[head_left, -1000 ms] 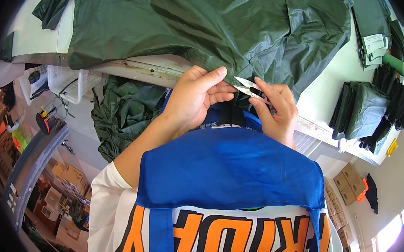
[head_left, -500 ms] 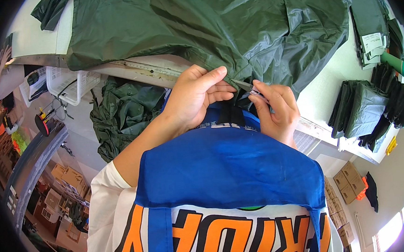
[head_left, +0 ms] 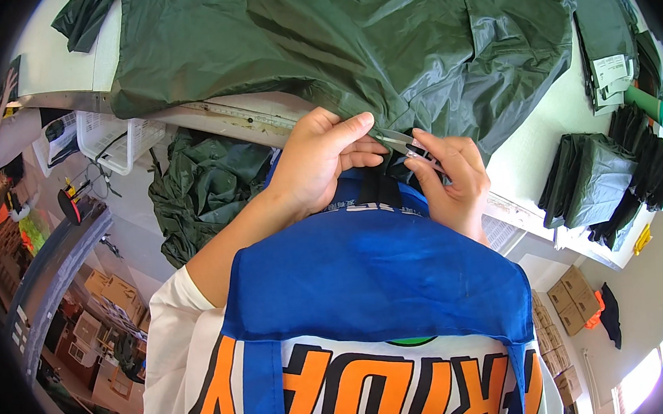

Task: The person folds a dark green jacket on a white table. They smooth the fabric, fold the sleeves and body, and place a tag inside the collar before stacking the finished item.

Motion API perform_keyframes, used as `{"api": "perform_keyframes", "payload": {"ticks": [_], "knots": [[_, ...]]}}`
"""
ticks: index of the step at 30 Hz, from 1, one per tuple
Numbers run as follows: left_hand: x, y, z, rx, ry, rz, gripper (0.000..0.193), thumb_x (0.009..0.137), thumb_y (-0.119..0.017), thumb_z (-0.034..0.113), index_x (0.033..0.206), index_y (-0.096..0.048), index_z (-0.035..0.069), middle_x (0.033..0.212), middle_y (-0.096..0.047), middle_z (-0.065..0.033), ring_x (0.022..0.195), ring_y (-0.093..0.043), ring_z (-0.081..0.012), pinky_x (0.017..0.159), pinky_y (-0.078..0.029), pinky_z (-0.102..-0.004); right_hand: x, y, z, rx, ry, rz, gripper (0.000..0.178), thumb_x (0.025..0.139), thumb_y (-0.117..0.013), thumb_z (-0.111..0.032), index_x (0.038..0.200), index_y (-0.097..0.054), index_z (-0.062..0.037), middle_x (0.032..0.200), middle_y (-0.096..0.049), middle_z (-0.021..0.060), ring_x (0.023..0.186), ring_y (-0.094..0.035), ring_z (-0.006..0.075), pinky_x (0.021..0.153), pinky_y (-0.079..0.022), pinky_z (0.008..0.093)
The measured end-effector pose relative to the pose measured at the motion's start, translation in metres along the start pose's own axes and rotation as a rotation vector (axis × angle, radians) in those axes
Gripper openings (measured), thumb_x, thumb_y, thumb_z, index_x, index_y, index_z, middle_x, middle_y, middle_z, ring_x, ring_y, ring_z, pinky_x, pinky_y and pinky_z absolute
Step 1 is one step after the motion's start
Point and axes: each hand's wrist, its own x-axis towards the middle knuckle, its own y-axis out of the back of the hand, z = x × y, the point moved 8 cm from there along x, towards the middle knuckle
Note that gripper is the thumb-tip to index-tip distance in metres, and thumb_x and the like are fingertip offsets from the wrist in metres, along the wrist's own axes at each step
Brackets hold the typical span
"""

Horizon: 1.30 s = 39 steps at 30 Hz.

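A large dark green waterproof-looking garment (head_left: 297, 44) spreads over the white table, its near edge hanging past the table's front. My left hand (head_left: 309, 166) pinches that edge between thumb and index finger, the other fingers loosely curled. Close beside it, my right hand (head_left: 461, 186) holds small metal thread snips (head_left: 399, 138) between thumb and fingers. Their blades stand apart and point left, toward the pinched cloth by my left fingertips. Whether any thread lies between the blades is too small to tell.
Below the table edge at left sit a crumpled green garment (head_left: 200, 197) and white plastic baskets (head_left: 116, 145). Folded dark garments (head_left: 595, 177) lie on the table's right side, near a green roll (head_left: 645, 104). Cardboard boxes (head_left: 575, 298) are stacked farther right.
The snips' blades have spread apart; before, they were nearly together. My right hand has shifted very slightly, while my left keeps its pinch on the garment edge.
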Motion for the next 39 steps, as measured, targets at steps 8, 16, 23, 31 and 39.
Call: {"api": "perform_keyframes", "payload": {"ticks": [8,16,23,31,39], "knots": [[0.002,0.0,-0.002,-0.002,0.0,-0.003,0.021,0.092,-0.06,0.019,0.104,-0.059,0.002,0.1,-0.065,-0.0116,0.085,-0.065,-0.02,0.073,-0.055,-0.032,0.0,0.003,0.011,0.145,-0.104,-0.007,0.028,0.073,-0.074,0.001,0.101,-0.069,-0.0027,0.088,-0.061,0.0074,0.076,-0.059,0.0155,0.065,-0.048,0.0252],[0.014,0.027,-0.022,-0.045,0.051,0.146,0.018,0.09,-0.06,0.015,0.09,-0.048,0.001,0.089,-0.061,-0.0163,0.083,-0.065,-0.0267,0.072,-0.055,-0.0372,-0.028,0.149,0.205,0.212,-0.453,0.85,0.03,0.092,-0.061,-0.012,0.118,-0.06,0.0018,0.08,-0.057,-0.0041,0.059,-0.041,0.002,0.052,-0.032,0.0169],[-0.004,0.027,0.027,0.688,-0.033,-0.01,0.017,0.094,-0.054,0.019,0.087,-0.058,0.004,0.083,-0.067,-0.0104,0.067,-0.062,-0.0123,0.058,-0.049,-0.0261,0.0,0.159,0.24,-0.43,-0.37,0.574,0.058,0.092,-0.057,-0.032,0.136,-0.04,0.0014,0.126,-0.051,0.0223,0.115,-0.049,0.0333,0.096,-0.038,0.0429],[0.042,0.024,0.06,1.732,-0.416,-0.034,0.023,0.076,-0.069,0.025,0.094,-0.062,0.012,0.085,-0.06,-0.0068,0.091,-0.058,-0.0283,0.076,-0.046,-0.0408,0.162,0.157,0.299,1.005,-0.783,0.333,0.037,0.097,-0.05,-0.033,0.118,-0.057,-0.0028,0.105,-0.066,0.0125,0.092,-0.063,0.0248,0.086,-0.048,0.0362],[0.041,0.02,0.058,1.806,-0.278,-0.017,0.024,0.076,-0.07,0.03,0.092,-0.062,0.015,0.089,-0.055,-0.0036,0.097,-0.052,-0.0253,0.081,-0.039,-0.0426,0.195,0.165,0.232,1.266,-0.594,0.243,0.024,0.085,-0.066,-0.02,0.104,-0.064,-0.0046,0.099,-0.069,0.009,0.087,-0.066,0.0228,0.085,-0.052,0.0373]]}}
